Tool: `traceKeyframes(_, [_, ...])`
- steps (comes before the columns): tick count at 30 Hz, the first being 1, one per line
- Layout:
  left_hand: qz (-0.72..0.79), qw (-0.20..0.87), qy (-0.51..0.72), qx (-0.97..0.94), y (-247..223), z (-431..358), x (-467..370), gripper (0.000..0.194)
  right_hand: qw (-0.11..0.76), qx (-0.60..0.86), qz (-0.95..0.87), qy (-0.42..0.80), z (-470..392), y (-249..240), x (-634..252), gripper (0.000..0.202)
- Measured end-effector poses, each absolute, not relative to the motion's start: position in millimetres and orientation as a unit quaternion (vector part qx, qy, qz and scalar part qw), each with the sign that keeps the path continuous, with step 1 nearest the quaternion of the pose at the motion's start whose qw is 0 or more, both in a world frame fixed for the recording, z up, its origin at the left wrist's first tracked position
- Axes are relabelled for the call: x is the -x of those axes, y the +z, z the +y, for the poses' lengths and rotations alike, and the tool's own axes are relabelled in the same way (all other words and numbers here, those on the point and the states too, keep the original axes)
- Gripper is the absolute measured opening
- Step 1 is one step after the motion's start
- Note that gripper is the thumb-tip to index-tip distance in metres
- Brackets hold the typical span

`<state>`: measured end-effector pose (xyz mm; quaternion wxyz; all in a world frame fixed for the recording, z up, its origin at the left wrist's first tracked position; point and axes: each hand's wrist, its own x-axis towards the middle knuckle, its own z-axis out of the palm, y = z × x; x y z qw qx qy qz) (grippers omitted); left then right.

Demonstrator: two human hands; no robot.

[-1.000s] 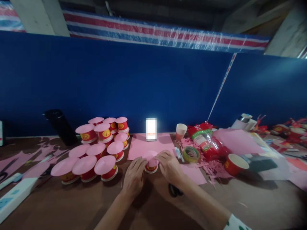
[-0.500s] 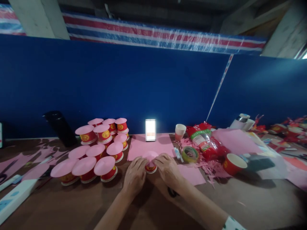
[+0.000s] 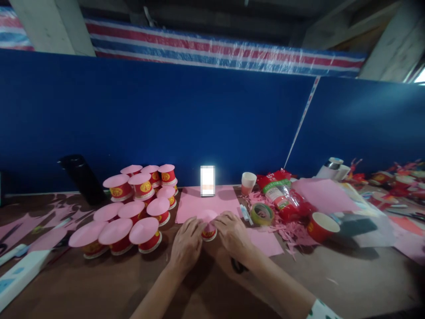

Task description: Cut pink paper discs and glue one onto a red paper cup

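A red paper cup (image 3: 209, 234) with gold print stands upside down on the table in front of me, a shallow pink paper cone (image 3: 208, 217) on top of it. My left hand (image 3: 186, 241) curls round the left side of this cone, fingers bent over its edge. From the other side, my right hand (image 3: 235, 237) grips the cone's right edge in the same way. The fingers cover both sides of the cone, and the fingertips are partly hidden. To the left stand several finished-looking red cups with pink cone tops (image 3: 145, 231), set close together in rows.
Pink paper sheets (image 3: 189, 208) lie behind the cup, below a bright phone-like screen (image 3: 207, 180). On the right are tape (image 3: 262, 213), a red plastic package (image 3: 282, 195), paper shreds and a red cup (image 3: 322, 227). A black bottle (image 3: 81, 179) and white power strip (image 3: 21, 272) are left.
Both hands stay on the cone with almost no movement. The whole view has shifted very slightly.
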<state>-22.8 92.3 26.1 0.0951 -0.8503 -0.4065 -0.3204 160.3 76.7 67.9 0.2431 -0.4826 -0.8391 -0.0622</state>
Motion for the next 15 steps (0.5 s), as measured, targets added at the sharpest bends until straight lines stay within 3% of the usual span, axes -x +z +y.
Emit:
traceKeyframes(6, [-0.403, 0.098, -0.315, 0.853, 26.8, 93.6, 21.7, 0.047, 0.272, 0.465, -0.842, -0.016, 75.3, 67.2, -160.1, 0.023])
traceKeyframes(11, [-0.413, 0.068, -0.391, 0.82, 20.6, 84.6, 25.4, 0.049, 0.389, 0.524, -0.755, 0.068, 81.7, 45.6, -172.5, 0.032])
traceKeyframes(15, [-0.429, 0.036, -0.454, 0.78, 12.0, 67.8, 30.1, 0.044, 0.389, 0.567, -0.69, 0.228, 89.9, 22.8, -181.1, 0.062])
